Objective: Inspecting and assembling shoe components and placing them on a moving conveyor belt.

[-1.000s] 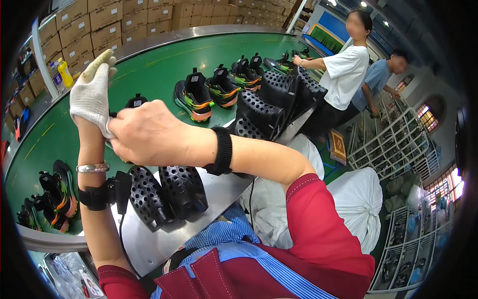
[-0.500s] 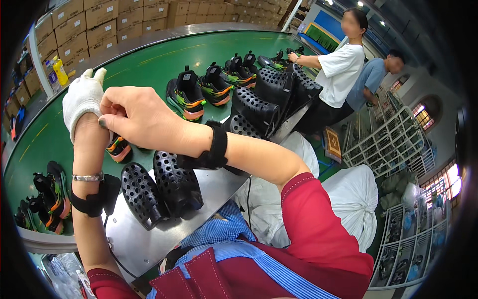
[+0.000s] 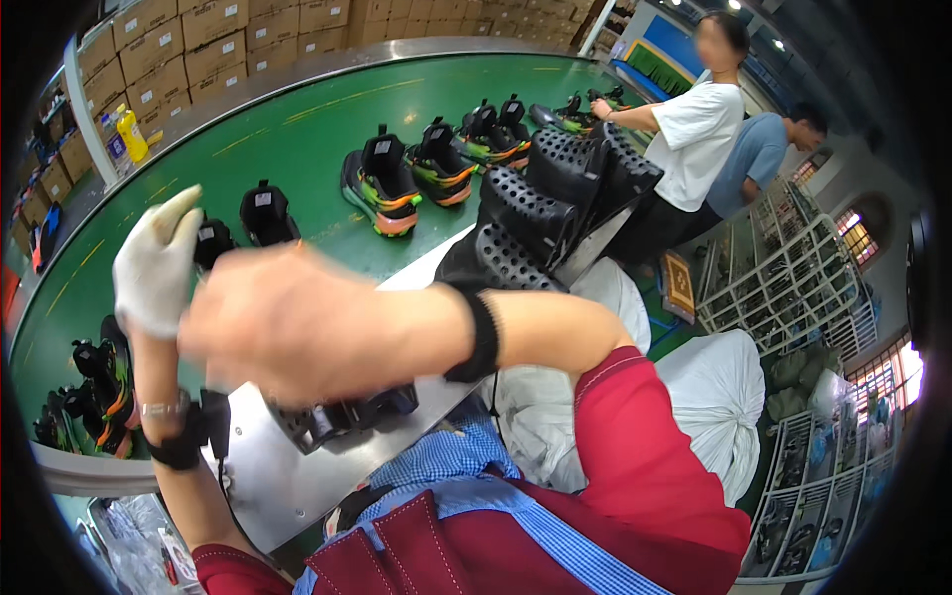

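Note:
My left hand [image 3: 155,273] wears a white glove and is raised over the green belt, its fingers stretched and apart. Beside its wrist, my right hand [image 3: 283,322] is bare and smeared by motion, so its fingers cannot be made out. Past the hands stand a black sneaker [image 3: 266,210] and another partly hidden one. Under my right forearm, black perforated boot-shaped forms [image 3: 372,407] lie mostly covered on the metal table [image 3: 253,461]. More of these perforated forms [image 3: 531,198] are piled to the right.
Black sneakers with green and orange soles [image 3: 382,188] stand along the green belt [image 3: 327,124], with more sneakers [image 3: 104,377] at the left. A co-worker in a white shirt [image 3: 694,129] is at the far right. White sacks [image 3: 709,407] and wire racks [image 3: 803,476] fill the right side.
My right hand, which was pinching at the glove's cuff, has moved down and blurred. The view has shifted slightly, and sneakers behind my hands have come into sight.

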Tool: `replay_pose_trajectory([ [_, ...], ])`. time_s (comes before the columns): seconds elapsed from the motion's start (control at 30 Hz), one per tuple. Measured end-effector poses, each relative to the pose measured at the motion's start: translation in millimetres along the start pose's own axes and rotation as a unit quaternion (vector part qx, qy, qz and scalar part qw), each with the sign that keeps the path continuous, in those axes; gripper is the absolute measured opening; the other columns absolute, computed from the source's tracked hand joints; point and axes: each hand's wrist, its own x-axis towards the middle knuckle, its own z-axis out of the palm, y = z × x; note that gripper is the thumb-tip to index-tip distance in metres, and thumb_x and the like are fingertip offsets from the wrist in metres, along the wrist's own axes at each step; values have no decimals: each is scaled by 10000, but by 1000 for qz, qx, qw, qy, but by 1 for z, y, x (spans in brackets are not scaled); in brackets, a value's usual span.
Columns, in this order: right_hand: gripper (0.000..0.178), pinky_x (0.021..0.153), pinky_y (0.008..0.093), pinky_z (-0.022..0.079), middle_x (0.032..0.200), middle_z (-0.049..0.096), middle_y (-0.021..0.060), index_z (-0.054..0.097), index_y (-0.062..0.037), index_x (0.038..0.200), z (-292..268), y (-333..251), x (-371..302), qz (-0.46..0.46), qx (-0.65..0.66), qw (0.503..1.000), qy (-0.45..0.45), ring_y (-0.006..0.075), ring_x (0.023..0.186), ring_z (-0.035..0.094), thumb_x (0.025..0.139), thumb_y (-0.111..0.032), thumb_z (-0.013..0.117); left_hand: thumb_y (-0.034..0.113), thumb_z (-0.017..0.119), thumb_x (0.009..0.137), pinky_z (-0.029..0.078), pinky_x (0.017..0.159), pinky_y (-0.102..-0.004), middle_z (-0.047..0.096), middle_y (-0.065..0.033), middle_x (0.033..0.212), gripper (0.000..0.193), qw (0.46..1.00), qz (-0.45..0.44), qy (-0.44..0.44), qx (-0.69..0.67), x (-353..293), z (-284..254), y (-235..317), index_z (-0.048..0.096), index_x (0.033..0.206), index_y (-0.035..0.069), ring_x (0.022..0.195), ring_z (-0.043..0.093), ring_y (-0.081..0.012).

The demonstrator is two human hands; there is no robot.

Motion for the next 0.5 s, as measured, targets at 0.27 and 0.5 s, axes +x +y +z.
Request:
replay_pose_trajectory([
  [0.27, 121, 705, 378, 494, 855, 626, 115, 641, -39, 908, -33, 4, -50, 197, -76, 976, -45, 305, 797, 613, 788, -48, 651, 112, 613, 923, 507, 810, -259, 714, -70, 1006, 240, 974, -209, 85, -20, -148, -98, -99, 679, 1139, 31, 860, 660, -144],
  [0.5, 151, 766, 275, 476, 944, 606, 119, 607, 35, 966, -25, 22, -64, 287, -7, 956, -56, 185, 838, 601, 817, 41, 587, 260, 579, 884, 508, 798, -362, 677, -199, 936, 291, 914, -344, -62, 204, -209, -110, -133, 697, 1052, 54, 911, 659, -336],
])
